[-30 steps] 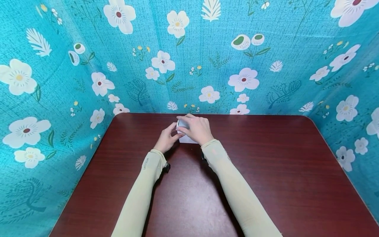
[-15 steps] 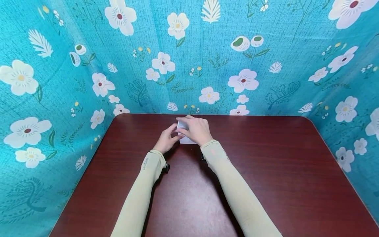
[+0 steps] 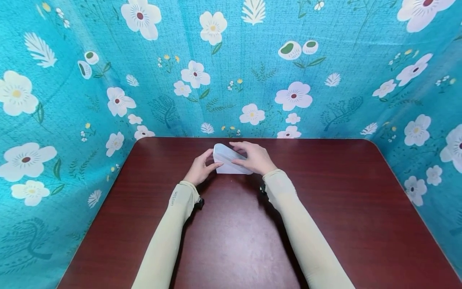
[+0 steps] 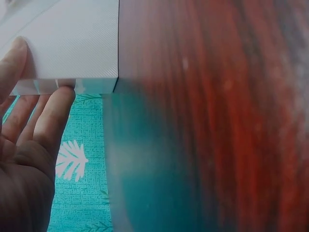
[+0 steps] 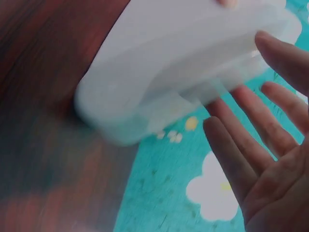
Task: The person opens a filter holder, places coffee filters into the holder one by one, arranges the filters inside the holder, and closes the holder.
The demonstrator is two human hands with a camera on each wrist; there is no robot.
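A white box [image 3: 225,163] with a slanting line across its front stands near the table's far edge. My left hand [image 3: 200,166] grips its left end, thumb on the front and fingers behind. In the left wrist view that hand's thumb [image 4: 18,53] lies on the finely ribbed white face, with fingertips on the narrow glossy side. My right hand [image 3: 257,157] is spread at the box's sloping right part. The right wrist view shows this hand [image 5: 270,140] with fingers apart and fairly straight, its thumb over a blurred grey recess; whether they touch is unclear.
The dark red-brown table [image 3: 231,233] reaches toward me under both forearms. A blue flowered cloth [image 3: 231,72] hangs behind it and along both sides. Black straps [image 3: 199,203] show at the wrists.
My right hand has moved right along the box and its fingers have spread, uncovering more of the box's left end and front. My left hand keeps its hold. The head view has shifted slightly.
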